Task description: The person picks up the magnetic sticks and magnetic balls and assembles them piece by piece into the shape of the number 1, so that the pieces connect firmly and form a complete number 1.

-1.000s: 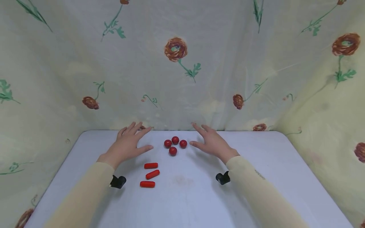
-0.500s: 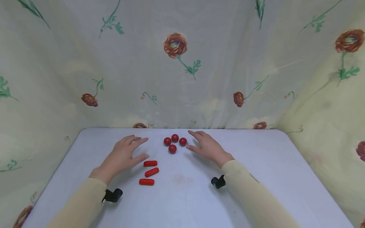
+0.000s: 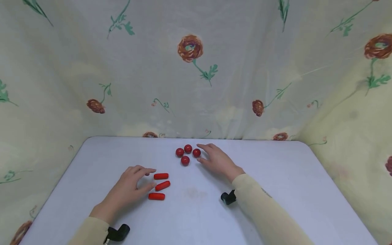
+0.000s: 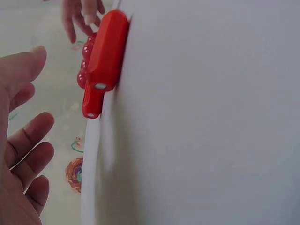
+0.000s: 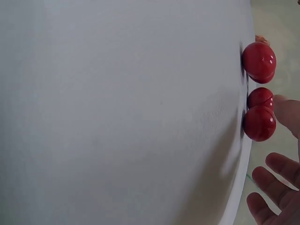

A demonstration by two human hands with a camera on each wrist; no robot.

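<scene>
Three short red rods lie on the white table: a far rod (image 3: pixel 161 176), a slanted middle rod (image 3: pixel 162 185) and a near rod (image 3: pixel 157 196). My left hand (image 3: pixel 122 192) is just left of them, thumb tip overlapping the middle rod's end in the head view. Several shiny red balls sit in a cluster farther back, among them a front ball (image 3: pixel 185 161) and a right-hand ball (image 3: pixel 196 153). Thumb and fingers apart, my right hand (image 3: pixel 218 162) reaches to that right-hand ball from the right, fingertips close around it. Neither hand grips anything.
The white table (image 3: pixel 263 166) has its far edge close to a flower-patterned curtain (image 3: pixel 137 71), which also runs along both sides. A black wrist camera (image 3: pixel 118 233) is on the left wrist, and another black camera (image 3: pixel 228 197) on the right.
My left hand has come down and back toward me, from beside the balls to beside the rods. My right hand has moved left and lower, to the right-hand ball. Rods and balls keep their places.
</scene>
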